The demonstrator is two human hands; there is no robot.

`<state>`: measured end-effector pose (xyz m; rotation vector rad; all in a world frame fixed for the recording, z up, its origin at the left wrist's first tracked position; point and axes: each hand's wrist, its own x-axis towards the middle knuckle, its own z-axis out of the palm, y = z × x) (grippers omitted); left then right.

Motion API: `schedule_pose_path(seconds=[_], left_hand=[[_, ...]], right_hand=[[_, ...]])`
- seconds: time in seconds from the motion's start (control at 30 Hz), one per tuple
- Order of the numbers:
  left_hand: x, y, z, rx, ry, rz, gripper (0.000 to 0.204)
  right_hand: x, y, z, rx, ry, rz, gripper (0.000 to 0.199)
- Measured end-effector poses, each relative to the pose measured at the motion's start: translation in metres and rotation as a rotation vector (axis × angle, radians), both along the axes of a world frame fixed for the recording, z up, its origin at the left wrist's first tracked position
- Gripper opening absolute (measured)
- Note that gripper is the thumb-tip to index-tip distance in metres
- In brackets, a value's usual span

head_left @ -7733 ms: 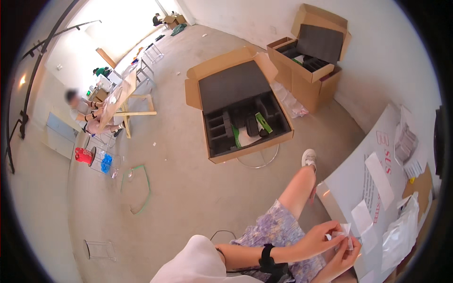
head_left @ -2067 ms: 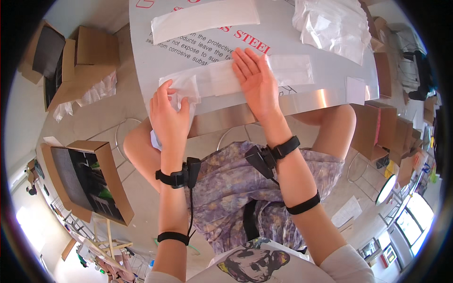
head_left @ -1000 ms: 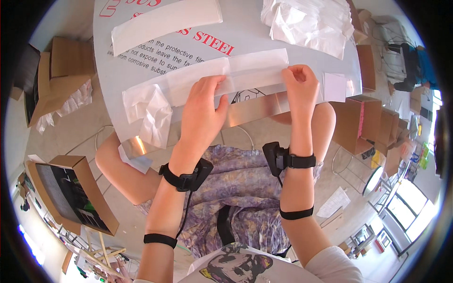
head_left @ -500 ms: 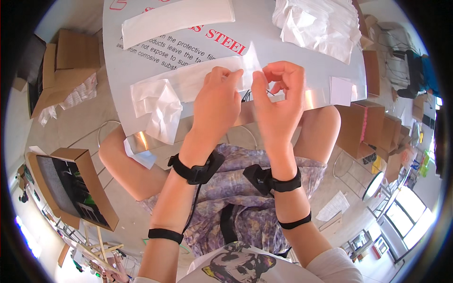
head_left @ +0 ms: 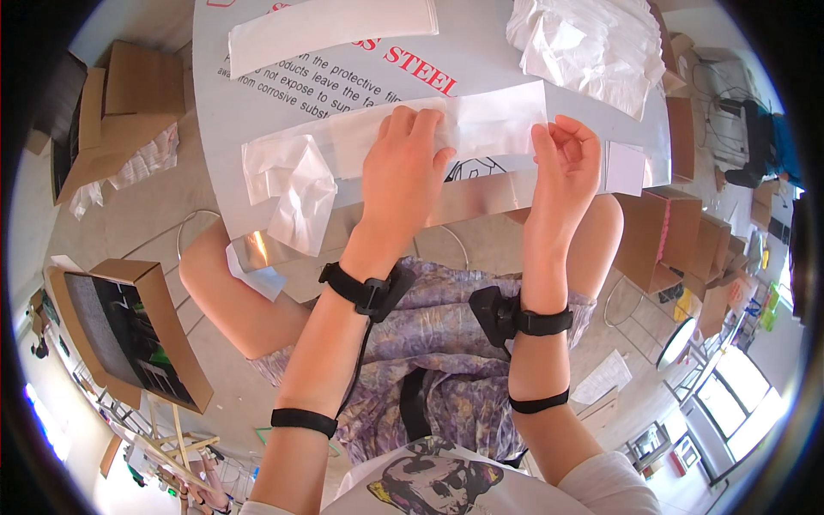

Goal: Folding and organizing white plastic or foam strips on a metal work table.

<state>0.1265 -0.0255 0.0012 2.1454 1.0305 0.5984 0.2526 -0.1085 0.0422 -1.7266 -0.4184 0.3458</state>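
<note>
A long thin white strip [head_left: 498, 116], like a paper or plastic sleeve, lies flat along the near side of a grey-filmed metal sheet. My left hand [head_left: 403, 159] rests on the strip's middle, fingers bent downward and the thumb held apart. At the strip's right end, my right hand [head_left: 568, 163] pinches the edge between thumb and fingers. A crumpled white piece [head_left: 300, 189] lies at the left end, hanging over the sheet's near edge. Farther back is another flat white strip [head_left: 335, 30].
The metal sheet [head_left: 283, 107] lies across my knees' far side. At back right sits a stack of crumpled white sleeves [head_left: 588, 51], with small pale cards [head_left: 625, 167] nearer me. Cardboard boxes [head_left: 129, 335] stand on both sides; a bluish-white scrap [head_left: 257, 279] lies by my left knee.
My right hand has moved right, drawing the strip's folded-up end out flat. My left hand has gone from a pinch to resting with the thumb apart.
</note>
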Motion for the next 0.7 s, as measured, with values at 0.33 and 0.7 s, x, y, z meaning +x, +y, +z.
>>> schedule_pose_path(seconds=[0.33,0.7], left_hand=[[0.003,0.004,-0.001,-0.027,0.045,0.02,0.043],[-0.027,0.032,0.054,-0.972,-0.454,0.314,0.034]], right_hand=[[-0.013,0.006,0.006,0.117,-0.075,0.109,0.024],[-0.064,0.024,-0.007,-0.029,-0.452,0.47,0.034]])
